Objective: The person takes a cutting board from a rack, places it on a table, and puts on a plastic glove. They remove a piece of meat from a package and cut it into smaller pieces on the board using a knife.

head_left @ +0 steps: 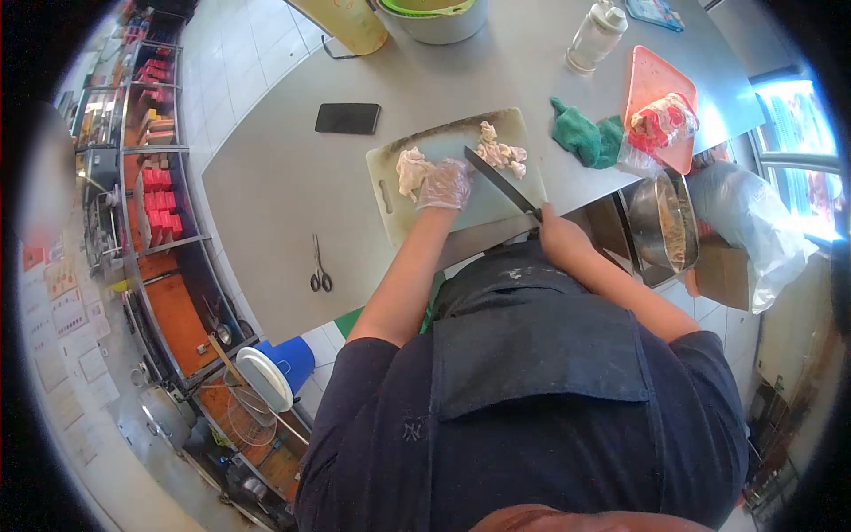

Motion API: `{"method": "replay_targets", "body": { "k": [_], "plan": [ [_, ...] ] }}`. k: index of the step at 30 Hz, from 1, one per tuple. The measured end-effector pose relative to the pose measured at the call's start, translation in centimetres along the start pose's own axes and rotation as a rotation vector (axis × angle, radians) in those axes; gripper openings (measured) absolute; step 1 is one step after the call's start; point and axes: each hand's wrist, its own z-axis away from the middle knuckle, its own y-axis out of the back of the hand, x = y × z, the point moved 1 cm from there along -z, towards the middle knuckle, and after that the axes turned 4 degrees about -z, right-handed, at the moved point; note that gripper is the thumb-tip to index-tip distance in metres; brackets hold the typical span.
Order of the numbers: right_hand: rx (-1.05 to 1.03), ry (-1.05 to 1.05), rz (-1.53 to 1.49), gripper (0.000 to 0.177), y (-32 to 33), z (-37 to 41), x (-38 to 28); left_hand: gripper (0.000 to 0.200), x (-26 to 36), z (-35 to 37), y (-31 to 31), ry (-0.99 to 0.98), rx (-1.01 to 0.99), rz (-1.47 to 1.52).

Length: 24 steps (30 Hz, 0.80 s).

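Note:
A pale cutting board lies on the metal table. My left hand, in a clear plastic glove, rests on the board against a pale piece of raw meat; its fingers are bunched, and what lies under them is hidden. My bare right hand is closed round the handle of a knife at the board's right edge. The dark blade points up and left, its tip close to my left fingers. Small cut pieces of meat lie beyond the blade at the board's upper right.
On the metal table are a black phone, scissors, a green cloth, a glass jar and a pink tray with a wrapped item. A metal bowl stands below the right edge, beside a plastic bag.

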Motion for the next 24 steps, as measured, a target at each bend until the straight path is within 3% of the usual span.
{"method": "replay_targets", "body": {
  "k": [4,9,12,15,18,21,24],
  "plan": [
    [0.025,0.045,-0.062,0.026,-0.1,-2.5,-1.2,0.029,0.2,2.2,0.5,0.037,-0.084,0.045],
    [-0.007,0.018,-0.047,0.029,2.6,1.2,0.7,0.031,0.3,3.9,4.5,-0.035,-0.064,0.084],
    [-0.020,-0.041,-0.088,0.030,2.6,3.4,1.6,0.030,0.4,4.8,6.4,-0.253,0.168,0.228],
    [0.009,-0.010,-0.140,0.030,2.4,4.5,1.2,0.030,-0.9,4.9,8.1,-0.046,-0.025,0.145],
    [-0.005,0.036,-0.102,0.030,1.5,3.3,1.1,0.033,-5.0,4.2,7.4,-0.087,0.301,0.297],
    [-0.052,0.015,-0.016,0.029,1.3,1.6,0.2,0.034,-5.5,4.5,10.9,0.148,0.025,0.267],
    [-0.035,0.051,-0.034,0.028,1.3,0.7,-1.0,0.031,-8.2,3.7,8.0,0.163,0.108,-0.039]
  ]
}}
